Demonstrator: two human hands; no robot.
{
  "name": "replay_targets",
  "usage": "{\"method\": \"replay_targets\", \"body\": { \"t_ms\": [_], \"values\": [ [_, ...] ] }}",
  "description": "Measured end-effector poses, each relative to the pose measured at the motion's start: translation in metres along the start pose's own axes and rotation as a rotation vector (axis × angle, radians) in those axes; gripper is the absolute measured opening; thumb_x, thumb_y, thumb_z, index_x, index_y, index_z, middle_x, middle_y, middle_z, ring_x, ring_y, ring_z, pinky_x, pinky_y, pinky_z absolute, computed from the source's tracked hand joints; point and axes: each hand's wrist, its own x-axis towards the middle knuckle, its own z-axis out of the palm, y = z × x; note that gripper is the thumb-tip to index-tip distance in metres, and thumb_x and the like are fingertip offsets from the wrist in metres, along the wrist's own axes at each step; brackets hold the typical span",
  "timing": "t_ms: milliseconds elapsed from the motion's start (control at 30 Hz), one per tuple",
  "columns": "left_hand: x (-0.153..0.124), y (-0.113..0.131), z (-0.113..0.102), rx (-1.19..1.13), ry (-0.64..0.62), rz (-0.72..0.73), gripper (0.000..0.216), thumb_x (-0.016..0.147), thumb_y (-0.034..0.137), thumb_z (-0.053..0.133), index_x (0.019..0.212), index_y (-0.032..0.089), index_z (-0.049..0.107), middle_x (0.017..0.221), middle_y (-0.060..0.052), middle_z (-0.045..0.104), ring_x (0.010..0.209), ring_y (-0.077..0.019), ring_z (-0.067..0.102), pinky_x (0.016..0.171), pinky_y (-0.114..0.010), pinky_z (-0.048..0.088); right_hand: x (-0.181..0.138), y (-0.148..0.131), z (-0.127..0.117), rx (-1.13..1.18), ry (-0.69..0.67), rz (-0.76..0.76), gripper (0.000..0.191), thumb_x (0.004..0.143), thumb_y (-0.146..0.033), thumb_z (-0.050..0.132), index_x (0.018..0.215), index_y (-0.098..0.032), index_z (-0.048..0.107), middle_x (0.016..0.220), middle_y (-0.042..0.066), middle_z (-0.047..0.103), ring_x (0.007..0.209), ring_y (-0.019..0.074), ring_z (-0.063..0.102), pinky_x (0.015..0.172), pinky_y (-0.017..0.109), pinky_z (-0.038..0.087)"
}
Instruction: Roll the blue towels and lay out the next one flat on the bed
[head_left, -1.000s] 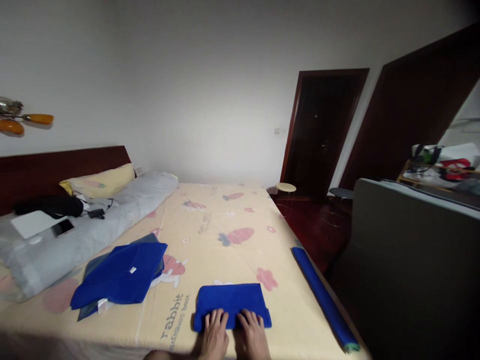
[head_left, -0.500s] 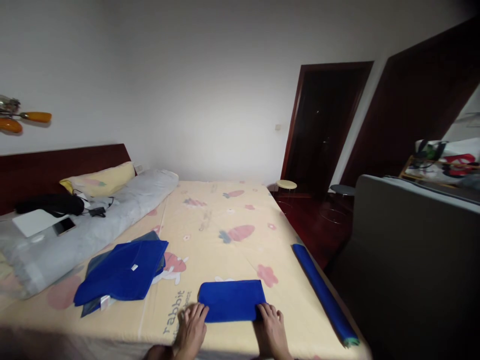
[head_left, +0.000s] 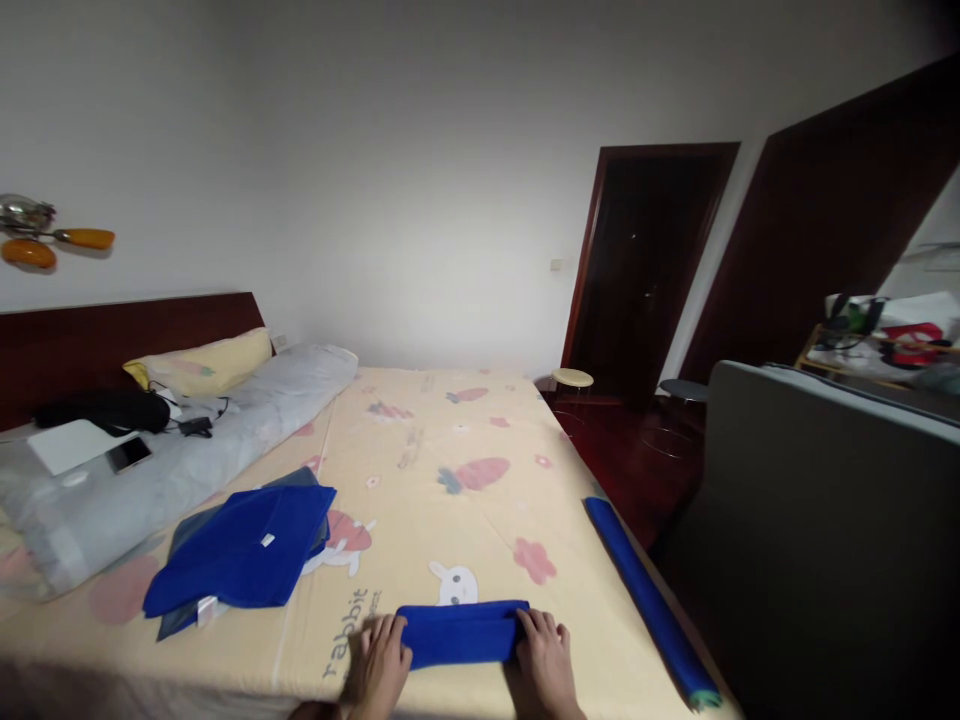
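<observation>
A folded blue cloth [head_left: 461, 633] lies as a narrow strip near the front edge of the bed. My left hand [head_left: 379, 665] grips its left end and my right hand [head_left: 545, 660] grips its right end, fingers curled on the fabric. To the left on the yellow cartoon-print bed sheet [head_left: 450, 450] rests a loose pile of blue and grey cloths [head_left: 240, 545]. A long rolled blue cloth [head_left: 645, 598] runs along the bed's right edge.
A grey rolled quilt [head_left: 187, 460] carries a phone [head_left: 127, 455], a white pad and a dark bag near the yellow pillow [head_left: 199, 365]. A grey upholstered panel [head_left: 817, 520] stands to the right; a small round stool [head_left: 572, 378] sits by the dark doorway [head_left: 637, 270].
My hands moved apart from the cloth's near edge to its two ends, and the cloth went from a wide rectangle to a narrower strip, folded toward me.
</observation>
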Motion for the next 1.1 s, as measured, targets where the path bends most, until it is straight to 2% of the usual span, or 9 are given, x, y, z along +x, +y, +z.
{"method": "replay_targets", "body": {
  "t_ms": [133, 300, 433, 567, 733, 833, 933, 1100],
  "values": [
    [0.003, 0.013, 0.008, 0.030, -0.001, 0.029, 0.055, 0.079, 0.008, 0.036, 0.126, 0.026, 0.059, 0.132, -0.003, 0.063, 0.126, -0.0214, 0.050, 0.109, -0.040, 0.033, 0.002, -0.010, 0.007, 0.042, 0.053, -0.078, 0.051, 0.078, -0.008, 0.039, 0.121, -0.028, 0.060, 0.124, 0.006, 0.064, 0.111, 0.0258, 0.055, 0.095, 0.045, 0.035],
    [0.001, 0.051, 0.017, -0.125, -0.116, 0.237, 0.057, 0.082, 0.010, 0.034, 0.132, 0.029, 0.053, 0.139, -0.002, 0.057, 0.133, -0.0203, 0.045, 0.114, -0.039, 0.031, 0.001, -0.052, 0.003, 0.147, -0.080, -0.268, 0.050, 0.080, -0.009, 0.040, 0.120, -0.032, 0.061, 0.122, 0.002, 0.066, 0.109, 0.0227, 0.056, 0.098, 0.041, 0.035],
    [0.001, 0.073, 0.023, -0.160, -0.186, 0.244, 0.056, 0.083, 0.014, 0.034, 0.134, 0.027, 0.051, 0.143, -0.004, 0.053, 0.137, -0.0224, 0.040, 0.116, -0.043, 0.029, 0.001, -0.074, -0.003, 0.189, -0.189, -0.268, 0.050, 0.081, -0.013, 0.044, 0.125, -0.033, 0.057, 0.134, 0.002, 0.060, 0.119, 0.0231, 0.054, 0.103, 0.043, 0.034],
    [0.001, 0.063, 0.029, -0.109, -0.188, 0.269, 0.064, 0.080, 0.009, 0.035, 0.141, 0.026, 0.043, 0.151, -0.003, 0.045, 0.141, -0.0221, 0.036, 0.118, -0.045, 0.028, -0.004, -0.060, -0.001, 0.206, -0.302, -0.279, 0.054, 0.086, -0.023, 0.044, 0.139, -0.033, 0.045, 0.149, 0.005, 0.045, 0.136, 0.0265, 0.042, 0.110, 0.050, 0.031],
    [-0.007, 0.040, 0.027, -0.035, -0.164, 0.411, 0.082, 0.077, 0.003, 0.036, 0.150, 0.035, 0.018, 0.159, 0.006, 0.024, 0.145, -0.0178, 0.027, 0.120, -0.045, 0.026, -0.012, -0.037, 0.012, 0.207, -0.231, -0.313, 0.050, 0.096, -0.034, 0.031, 0.146, -0.036, 0.029, 0.153, 0.005, 0.036, 0.141, 0.0246, 0.035, 0.112, 0.052, 0.031],
    [-0.007, 0.037, 0.024, -0.028, -0.125, 0.456, 0.076, 0.085, 0.011, 0.036, 0.151, 0.035, 0.008, 0.160, 0.004, 0.023, 0.145, -0.0187, 0.027, 0.119, -0.045, 0.027, -0.012, -0.034, 0.021, 0.188, -0.168, -0.345, 0.052, 0.095, -0.032, 0.034, 0.147, -0.036, 0.028, 0.153, 0.005, 0.037, 0.140, 0.0245, 0.037, 0.111, 0.050, 0.034],
    [-0.003, 0.037, 0.022, -0.022, -0.104, 0.468, 0.069, 0.090, 0.018, 0.035, 0.151, 0.034, 0.006, 0.159, 0.002, 0.024, 0.145, -0.0192, 0.029, 0.119, -0.044, 0.028, -0.009, -0.035, 0.026, 0.173, -0.140, -0.344, 0.055, 0.093, -0.028, 0.037, 0.147, -0.034, 0.029, 0.152, 0.006, 0.038, 0.140, 0.0243, 0.037, 0.111, 0.049, 0.034],
    [0.004, 0.038, 0.019, 0.012, -0.116, 0.477, 0.068, 0.092, 0.025, 0.036, 0.150, 0.036, 0.002, 0.160, 0.004, 0.020, 0.146, -0.0187, 0.026, 0.118, -0.044, 0.028, -0.006, -0.036, 0.023, 0.218, -0.214, -0.320, 0.059, 0.091, -0.025, 0.036, 0.148, -0.034, 0.026, 0.155, 0.005, 0.033, 0.143, 0.0245, 0.031, 0.114, 0.053, 0.028]
  ]
}}
